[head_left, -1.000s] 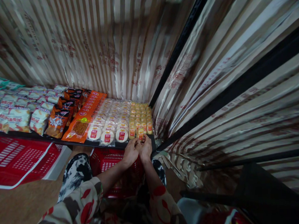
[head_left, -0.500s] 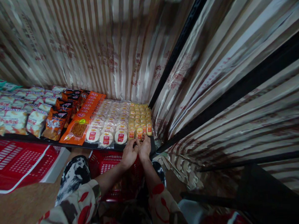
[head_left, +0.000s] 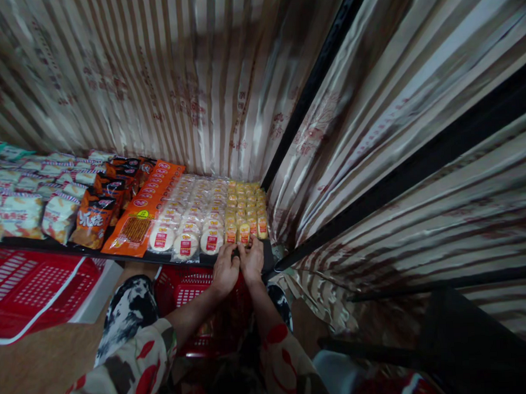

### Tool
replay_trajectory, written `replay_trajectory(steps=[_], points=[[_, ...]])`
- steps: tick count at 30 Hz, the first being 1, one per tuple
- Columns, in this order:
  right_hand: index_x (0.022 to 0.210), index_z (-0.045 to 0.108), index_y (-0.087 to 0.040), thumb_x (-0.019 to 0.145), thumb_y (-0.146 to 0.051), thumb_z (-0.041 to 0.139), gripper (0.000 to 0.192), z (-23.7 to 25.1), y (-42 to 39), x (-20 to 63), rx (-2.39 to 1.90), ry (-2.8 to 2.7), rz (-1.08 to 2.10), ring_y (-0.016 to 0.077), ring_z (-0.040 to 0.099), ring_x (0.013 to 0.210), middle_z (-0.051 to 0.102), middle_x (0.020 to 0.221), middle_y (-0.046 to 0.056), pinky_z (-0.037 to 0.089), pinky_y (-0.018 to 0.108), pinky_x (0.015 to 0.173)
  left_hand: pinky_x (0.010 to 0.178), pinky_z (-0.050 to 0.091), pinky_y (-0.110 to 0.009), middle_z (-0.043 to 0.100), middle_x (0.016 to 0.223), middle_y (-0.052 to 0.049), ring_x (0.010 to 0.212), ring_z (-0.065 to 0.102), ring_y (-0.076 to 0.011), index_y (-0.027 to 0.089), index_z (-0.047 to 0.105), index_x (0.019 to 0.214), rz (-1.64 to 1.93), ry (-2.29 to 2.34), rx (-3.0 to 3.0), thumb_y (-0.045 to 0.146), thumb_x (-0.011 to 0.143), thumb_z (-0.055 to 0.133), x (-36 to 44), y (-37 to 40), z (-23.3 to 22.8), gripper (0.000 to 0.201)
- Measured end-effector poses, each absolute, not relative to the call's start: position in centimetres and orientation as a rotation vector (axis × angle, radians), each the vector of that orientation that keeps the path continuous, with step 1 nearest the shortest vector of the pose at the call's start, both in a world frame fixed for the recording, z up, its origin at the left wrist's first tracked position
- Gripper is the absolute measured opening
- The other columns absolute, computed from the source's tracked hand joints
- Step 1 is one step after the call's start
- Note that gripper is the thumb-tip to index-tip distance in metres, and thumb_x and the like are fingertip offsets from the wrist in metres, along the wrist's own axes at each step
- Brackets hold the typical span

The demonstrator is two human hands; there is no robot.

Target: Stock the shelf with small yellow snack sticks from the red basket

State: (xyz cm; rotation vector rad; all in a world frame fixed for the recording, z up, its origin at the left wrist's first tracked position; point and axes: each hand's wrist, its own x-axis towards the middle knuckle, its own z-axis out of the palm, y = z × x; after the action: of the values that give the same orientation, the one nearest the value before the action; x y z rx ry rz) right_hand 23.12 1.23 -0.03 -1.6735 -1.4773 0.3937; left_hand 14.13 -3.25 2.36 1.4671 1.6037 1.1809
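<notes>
Side by side at the shelf's front right corner are my left hand (head_left: 225, 270) and my right hand (head_left: 252, 262). Both have their fingers stretched forward, with the fingertips against or just in front of the small yellow snack packets (head_left: 244, 233) in the front row. Neither hand visibly grips a packet. More yellow packets run back in close rows towards the curtain. Just left of them, round white crackers (head_left: 185, 246) in clear wrappers with red labels lie in overlapping rows.
An orange snack bag (head_left: 135, 230), brown-orange chip bags (head_left: 92, 220) and white snack bags (head_left: 61, 216) fill the black shelf (head_left: 134, 258) leftwards. Red baskets (head_left: 42, 285) stand below; one (head_left: 197, 280) is between my knees. Black posts (head_left: 311, 97) and striped curtains (head_left: 186, 77) bound the right and back.
My fingers have parted slightly and stretched forward at the front yellow packets; before, the fingertips were closer together. The packets look about the same.
</notes>
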Motion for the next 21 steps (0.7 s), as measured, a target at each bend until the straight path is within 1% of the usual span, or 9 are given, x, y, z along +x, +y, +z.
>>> replay_trajectory(steps=[5, 9, 13, 16, 18, 21], points=[[0.121, 0.051, -0.011, 0.082, -0.036, 0.046, 0.046, -0.34, 0.64, 23.06, -1.608, -1.416, 0.461, 0.0204, 0.058, 0.089, 0.051, 0.108, 0.016, 0.053, 0.031, 0.069, 0.107, 0.034, -0.039, 0.055, 0.119, -0.008, 0.118, 0.047, -0.0191, 0.019, 0.057, 0.111, 1.192, 1.607, 1.477, 0.009, 0.075, 0.044, 14.07, -3.2, 1.85, 0.039], [0.119, 0.05, -0.013, 0.082, -0.035, 0.046, 0.044, -0.43, 0.51, 22.98, -1.616, -1.413, 0.437, 0.0206, 0.056, 0.092, 0.051, 0.106, 0.014, 0.053, 0.032, 0.071, 0.107, 0.034, -0.038, 0.054, 0.121, -0.008, 0.119, 0.047, -0.019, 0.018, 0.056, 0.112, 1.177, 1.616, 1.493, 0.011, 0.076, 0.043, 14.03, -3.17, 1.75, 0.039], [0.116, 0.049, -0.012, 0.081, -0.035, 0.046, 0.043, -0.25, 0.63, 22.8, -1.594, -1.382, 0.468, 0.0193, 0.056, 0.089, 0.051, 0.104, 0.014, 0.053, 0.031, 0.073, 0.108, 0.032, -0.036, 0.052, 0.124, -0.011, 0.121, 0.045, -0.0197, 0.014, 0.056, 0.114, 1.143, 1.623, 1.505, 0.011, 0.076, 0.042, 14.0, -3.18, 1.91, 0.04], [0.114, 0.047, -0.011, 0.08, -0.036, 0.045, 0.042, -0.22, 0.72, 22.67, -1.578, -1.338, 0.49, 0.0186, 0.057, 0.088, 0.052, 0.104, 0.014, 0.053, 0.031, 0.073, 0.108, 0.032, -0.037, 0.053, 0.125, -0.012, 0.122, 0.045, -0.0201, 0.013, 0.055, 0.114, 1.127, 1.624, 1.515, 0.011, 0.076, 0.042, 14.0, -3.19, 1.9, 0.04], [0.11, 0.047, -0.013, 0.08, -0.037, 0.044, 0.038, -0.4, 0.82, 22.67, -1.58, -1.322, 0.488, 0.019, 0.057, 0.088, 0.053, 0.104, 0.014, 0.052, 0.031, 0.073, 0.108, 0.032, -0.038, 0.053, 0.125, -0.012, 0.122, 0.045, -0.0204, 0.013, 0.056, 0.113, 1.125, 1.625, 1.518, 0.011, 0.076, 0.043, 14.01, -3.19, 1.8, 0.039], [0.103, 0.05, -0.02, 0.078, -0.04, 0.048, 0.033, -0.92, 1.07, 22.84, -1.587, -1.32, 0.484, 0.0198, 0.058, 0.086, 0.055, 0.101, 0.014, 0.05, 0.032, 0.069, 0.108, 0.032, -0.038, 0.053, 0.124, -0.012, 0.122, 0.045, -0.0205, 0.013, 0.056, 0.112, 1.129, 1.627, 1.526, 0.011, 0.076, 0.044, 14.02, -3.2, 1.67, 0.038]])
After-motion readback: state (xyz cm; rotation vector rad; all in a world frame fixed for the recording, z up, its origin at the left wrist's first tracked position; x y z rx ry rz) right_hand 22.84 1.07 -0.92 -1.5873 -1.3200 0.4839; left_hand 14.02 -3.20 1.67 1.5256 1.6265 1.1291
